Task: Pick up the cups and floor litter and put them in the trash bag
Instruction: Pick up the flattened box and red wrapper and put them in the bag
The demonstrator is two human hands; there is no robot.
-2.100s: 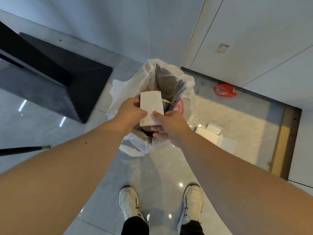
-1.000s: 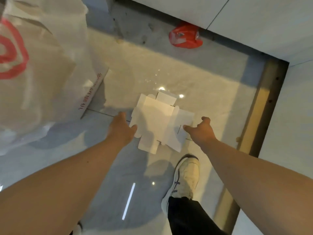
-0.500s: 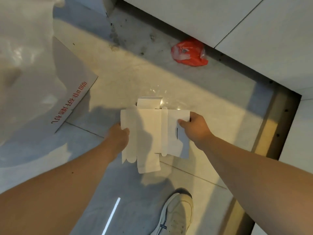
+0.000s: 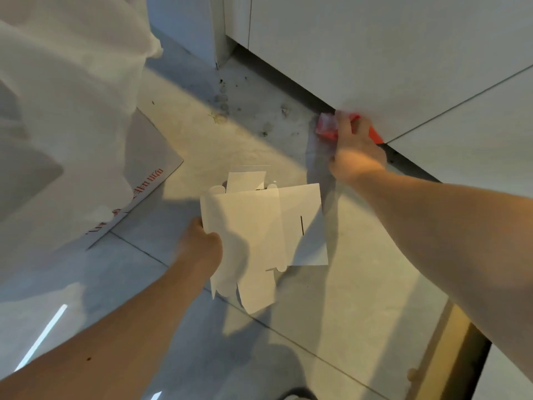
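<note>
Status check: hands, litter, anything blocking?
Left hand gripping flattened white carton. Right hand on red wrapper at cabinet base; grip unclear. Trash bag left, nothing blocking.

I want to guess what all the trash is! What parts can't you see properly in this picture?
- Red litter, head view: mostly covered by the right hand and blurred; what it is stays unclear.
- Trash bag: cut off by the left and top edges; its opening is out of view.
- Red print on the flat board: partly under the bag, too blurred to read.
- Left hand: fingers hidden behind the flattened white box.

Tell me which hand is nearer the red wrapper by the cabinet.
Right. The right hand is on the red wrapper; the left hand is well short of it, holding the flattened white box.
</note>
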